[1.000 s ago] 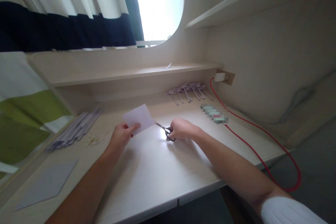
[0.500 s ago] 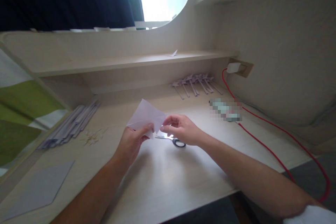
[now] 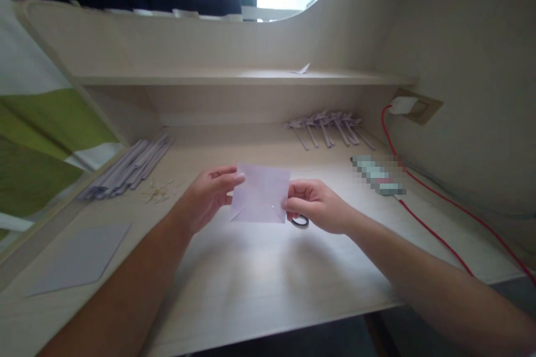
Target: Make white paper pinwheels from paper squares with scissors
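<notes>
A square sheet of pale paper is held up above the desk between my hands, with slits or creases running in from its lower corners. My left hand pinches its left edge between thumb and fingers. At the right edge, my right hand grips the paper the same way. Under and behind the right hand lies a pair of scissors; only a dark handle loop shows, and the paper and hand hide the rest.
Rolled paper sticks and thin pale scraps lie at left, above a stack of paper. Several paper pinwheels rest at the back right. A blurred device has a red cable. Folded paper sits on the shelf.
The paper has turned from a tilted diamond to a squared, facing position. My right hand has closed on its right edge, and my left hand has shifted up its left edge. The view has tilted down.
</notes>
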The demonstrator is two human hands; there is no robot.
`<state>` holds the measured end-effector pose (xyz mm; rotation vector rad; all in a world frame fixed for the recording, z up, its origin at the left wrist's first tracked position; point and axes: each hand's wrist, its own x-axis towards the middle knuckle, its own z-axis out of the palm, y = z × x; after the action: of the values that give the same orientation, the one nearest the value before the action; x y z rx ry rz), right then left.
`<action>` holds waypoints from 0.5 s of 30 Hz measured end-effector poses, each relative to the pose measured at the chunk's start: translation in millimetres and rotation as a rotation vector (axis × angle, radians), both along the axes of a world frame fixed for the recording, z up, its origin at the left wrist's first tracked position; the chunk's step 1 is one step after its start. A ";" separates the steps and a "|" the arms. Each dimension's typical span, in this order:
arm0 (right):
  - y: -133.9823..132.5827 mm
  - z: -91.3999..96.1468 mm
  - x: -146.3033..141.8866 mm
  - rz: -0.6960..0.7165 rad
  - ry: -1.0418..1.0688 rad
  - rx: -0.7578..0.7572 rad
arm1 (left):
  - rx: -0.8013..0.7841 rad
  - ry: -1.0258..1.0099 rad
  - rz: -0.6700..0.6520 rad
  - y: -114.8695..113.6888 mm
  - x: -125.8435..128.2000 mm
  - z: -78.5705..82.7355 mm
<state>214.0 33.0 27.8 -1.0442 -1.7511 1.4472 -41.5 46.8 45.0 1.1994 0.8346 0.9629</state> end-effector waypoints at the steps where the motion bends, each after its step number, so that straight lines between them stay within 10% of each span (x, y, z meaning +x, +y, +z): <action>1: -1.0 -1.3 1.1 0.013 -0.015 0.004 | -0.024 0.083 -0.028 0.9 -1.0 -2.0; 15: -17.0 -12.8 -3.0 -0.155 0.250 0.112 | -0.035 0.176 0.150 -10.6 27.8 -22.0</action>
<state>210.9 16.0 15.1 -0.8788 -1.5201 1.3071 -13.7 36.3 23.0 1.2165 1.0895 0.9682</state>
